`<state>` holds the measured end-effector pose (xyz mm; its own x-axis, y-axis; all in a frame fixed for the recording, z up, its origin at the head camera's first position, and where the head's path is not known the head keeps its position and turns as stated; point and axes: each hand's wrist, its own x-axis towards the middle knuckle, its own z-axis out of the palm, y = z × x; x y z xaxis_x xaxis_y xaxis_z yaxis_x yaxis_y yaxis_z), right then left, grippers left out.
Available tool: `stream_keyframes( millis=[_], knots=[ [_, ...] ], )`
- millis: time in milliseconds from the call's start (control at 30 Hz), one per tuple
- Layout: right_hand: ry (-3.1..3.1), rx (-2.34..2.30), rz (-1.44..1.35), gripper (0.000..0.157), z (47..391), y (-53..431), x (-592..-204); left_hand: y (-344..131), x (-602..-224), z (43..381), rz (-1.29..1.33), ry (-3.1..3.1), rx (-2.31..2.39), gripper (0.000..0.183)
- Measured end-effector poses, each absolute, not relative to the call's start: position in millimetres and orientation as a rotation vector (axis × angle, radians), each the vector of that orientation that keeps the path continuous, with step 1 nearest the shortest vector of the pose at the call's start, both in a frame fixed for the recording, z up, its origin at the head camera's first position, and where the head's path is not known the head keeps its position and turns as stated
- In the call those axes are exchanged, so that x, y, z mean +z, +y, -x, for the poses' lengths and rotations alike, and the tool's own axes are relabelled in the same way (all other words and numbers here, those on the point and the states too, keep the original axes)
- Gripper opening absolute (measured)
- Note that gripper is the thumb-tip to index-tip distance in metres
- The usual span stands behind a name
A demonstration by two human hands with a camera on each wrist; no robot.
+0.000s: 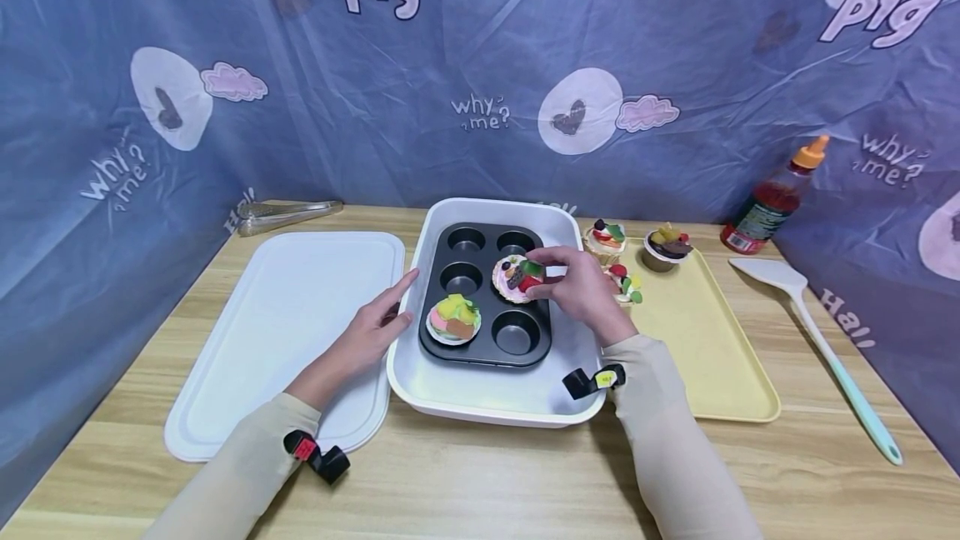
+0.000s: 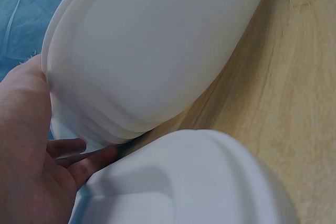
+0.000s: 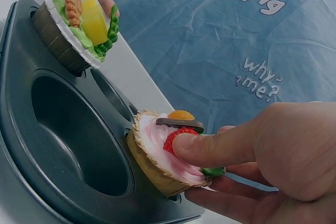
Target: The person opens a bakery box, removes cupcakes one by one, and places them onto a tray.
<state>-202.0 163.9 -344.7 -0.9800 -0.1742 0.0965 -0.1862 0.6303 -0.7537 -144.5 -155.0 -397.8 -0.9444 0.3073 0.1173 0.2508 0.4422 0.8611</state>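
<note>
In the head view my right hand (image 1: 573, 286) pinches a cupcake (image 1: 513, 280) with pink cream, a raspberry and a dark biscuit, at the middle right cup of a dark muffin tin (image 1: 486, 283). The right wrist view has the thumb on the raspberry and fingers by the cupcake's tan wrapper (image 3: 152, 169). Another cupcake (image 1: 453, 319), topped in yellow and green, sits in the front left cup. The tin lies inside a white bin (image 1: 495, 407). At the bin's left rim my left hand (image 1: 363, 340) rests with its fingers extended, holding nothing.
Several more cupcakes, one in a dark wrapper (image 1: 660, 260), are at the back of a yellow tray (image 1: 720, 357) on the right. A white tray (image 1: 300, 315) lies left of the bin, metal tongs (image 1: 288, 215) behind it. A sauce bottle (image 1: 765, 207) and a spatula (image 1: 825, 340) are far right.
</note>
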Motion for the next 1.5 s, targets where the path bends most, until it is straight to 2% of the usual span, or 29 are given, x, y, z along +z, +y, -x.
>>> stream_keyframes(
  millis=[1500],
  knots=[
    [-2.769, 1.390, -0.276, 0.052, 198.6, 162.9, -340.5, -156.0, -400.4, 146.2, -0.544, 2.638, 1.575, 0.060]
  ],
)
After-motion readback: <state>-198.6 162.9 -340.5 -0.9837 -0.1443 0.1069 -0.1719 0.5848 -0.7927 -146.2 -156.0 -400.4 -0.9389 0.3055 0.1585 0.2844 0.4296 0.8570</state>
